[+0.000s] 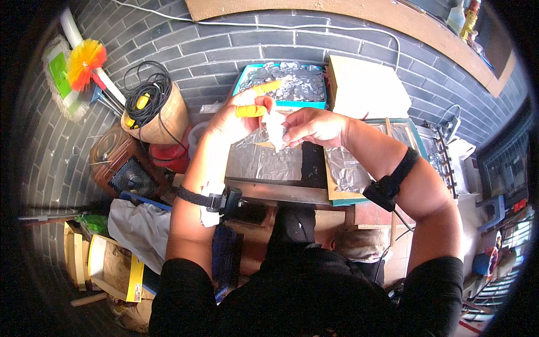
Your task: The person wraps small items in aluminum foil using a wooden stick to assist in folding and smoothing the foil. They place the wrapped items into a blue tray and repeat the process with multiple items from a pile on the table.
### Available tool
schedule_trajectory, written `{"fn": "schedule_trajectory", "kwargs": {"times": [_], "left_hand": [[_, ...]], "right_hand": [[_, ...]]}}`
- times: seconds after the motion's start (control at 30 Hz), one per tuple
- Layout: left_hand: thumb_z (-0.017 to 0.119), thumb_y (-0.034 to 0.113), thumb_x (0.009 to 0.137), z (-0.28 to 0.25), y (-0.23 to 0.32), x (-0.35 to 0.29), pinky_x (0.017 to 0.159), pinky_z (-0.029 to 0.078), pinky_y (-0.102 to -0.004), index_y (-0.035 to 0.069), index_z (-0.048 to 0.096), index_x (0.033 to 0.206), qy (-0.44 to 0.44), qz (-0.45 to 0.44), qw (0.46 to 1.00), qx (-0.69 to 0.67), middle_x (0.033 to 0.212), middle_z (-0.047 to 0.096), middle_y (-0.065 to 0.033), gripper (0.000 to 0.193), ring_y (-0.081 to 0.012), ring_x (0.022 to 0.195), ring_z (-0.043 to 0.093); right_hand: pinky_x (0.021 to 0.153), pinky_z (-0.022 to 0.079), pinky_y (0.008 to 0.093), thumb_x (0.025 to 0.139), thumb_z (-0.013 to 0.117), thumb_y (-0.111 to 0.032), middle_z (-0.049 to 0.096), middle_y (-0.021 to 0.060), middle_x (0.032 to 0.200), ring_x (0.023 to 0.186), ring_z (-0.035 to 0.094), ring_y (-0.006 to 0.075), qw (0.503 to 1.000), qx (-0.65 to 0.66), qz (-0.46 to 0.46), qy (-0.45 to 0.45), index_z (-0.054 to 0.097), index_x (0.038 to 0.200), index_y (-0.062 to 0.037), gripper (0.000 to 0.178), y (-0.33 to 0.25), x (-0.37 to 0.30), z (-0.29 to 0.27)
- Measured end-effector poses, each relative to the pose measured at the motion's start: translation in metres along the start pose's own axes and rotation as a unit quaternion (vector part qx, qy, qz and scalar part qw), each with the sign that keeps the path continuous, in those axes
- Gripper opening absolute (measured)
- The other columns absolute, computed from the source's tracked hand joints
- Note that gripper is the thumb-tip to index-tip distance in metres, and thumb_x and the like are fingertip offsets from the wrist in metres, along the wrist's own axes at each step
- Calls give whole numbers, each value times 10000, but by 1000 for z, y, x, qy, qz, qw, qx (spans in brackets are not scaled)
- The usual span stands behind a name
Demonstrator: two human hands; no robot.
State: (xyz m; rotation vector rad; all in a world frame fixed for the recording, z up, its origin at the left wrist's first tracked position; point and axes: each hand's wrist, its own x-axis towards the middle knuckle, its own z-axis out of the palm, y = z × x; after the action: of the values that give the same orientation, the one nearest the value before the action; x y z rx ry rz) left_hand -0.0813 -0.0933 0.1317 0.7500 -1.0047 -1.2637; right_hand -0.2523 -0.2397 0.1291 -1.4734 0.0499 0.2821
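Between my two hands hangs a small crumpled piece of thin foil [273, 130], pale and whitish in the bright light. My left hand [238, 117] has yellow covers on two fingers; it pinches the upper left side of the piece, while the upper covered finger sticks out. Thumb and fingertips of my right hand [318, 127] close on its right edge. Below lies a flat sheet of silvery foil [264, 163] on a dark board [313, 168]. Just behind my hands stands a blue-rimmed box [303, 104] filled with crumpled silver scraps [286, 78].
At the right, more foil [348, 171] lies on a yellowish sheet, beside a large pale box [368, 87]. A basket [174, 112] with coiled black cable [147, 92] stands left. Behind runs a grey brick wall [236, 39]. A wooden-cased speaker-like box [132, 174] sits lower left.
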Motion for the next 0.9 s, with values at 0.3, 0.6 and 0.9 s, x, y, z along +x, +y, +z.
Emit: {"fn": "schedule_trajectory", "kwargs": {"times": [0.3,0.6,0.9], "left_hand": [[620,168,848,-64,-38,-31,710,494,-278,114,458,1314,134,-177,971,85,1021,626,-66,496,-153,880,607],[584,10,845,-90,-68,-36,749,498,-299,1,401,1327,210,-215,943,143,1018,600,-125,515,-191,907,609],[703,47,767,-88,-76,-26,741,471,-296,16,380,1357,209,-209,880,372,1012,623,-122,673,-183,885,602]], "right_hand": [[699,454,275,755,729,-185,626,31,821,808,570,138,969,-195,113,102,668,870,-45,191,5,26,-20],[739,462,322,750,724,-204,641,62,856,816,582,177,891,-398,168,140,670,908,-25,245,24,49,-27],[763,489,354,695,692,-143,673,99,885,838,620,214,860,-480,153,85,679,917,-31,249,54,62,-55]]}}
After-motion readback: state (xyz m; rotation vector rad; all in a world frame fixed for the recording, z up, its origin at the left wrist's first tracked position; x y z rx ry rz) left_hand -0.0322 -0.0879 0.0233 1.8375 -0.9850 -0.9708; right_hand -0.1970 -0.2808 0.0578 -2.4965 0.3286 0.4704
